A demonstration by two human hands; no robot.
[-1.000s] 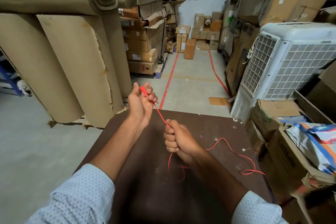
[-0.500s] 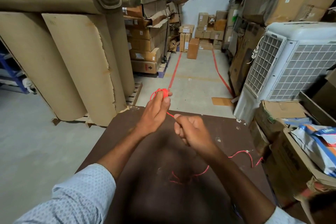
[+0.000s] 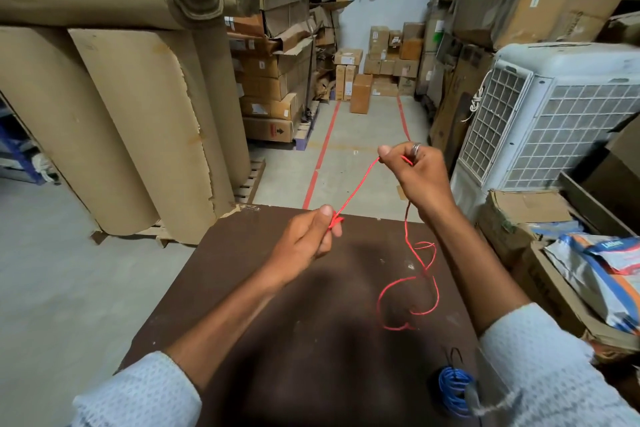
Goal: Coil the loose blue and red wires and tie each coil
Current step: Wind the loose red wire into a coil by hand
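Observation:
My left hand [image 3: 308,239] pinches a small bunch of red wire [image 3: 356,189] between thumb and fingers over the far edge of the brown table [image 3: 242,288]. From there the wire runs taut up and right to my right hand [image 3: 415,173], which pinches it higher, above the floor beyond the table. Below my right hand the remaining red wire hangs down and lies in loose loops [image 3: 412,288] on the table's right side. A coiled blue wire [image 3: 453,388] with a black tie lies near the table's front right, partly behind my right sleeve.
Big cardboard rolls [image 3: 114,135] stand at the left. A white air cooler [image 3: 554,114] and open cartons with bags [image 3: 588,260] crowd the right side. Stacked boxes [image 3: 273,80] line an aisle of grey floor marked with red lines.
My right hand has swung up and to the right, drawing the red wire taut. My left hand dropped lower with its red bunch. The blue coil came into view.

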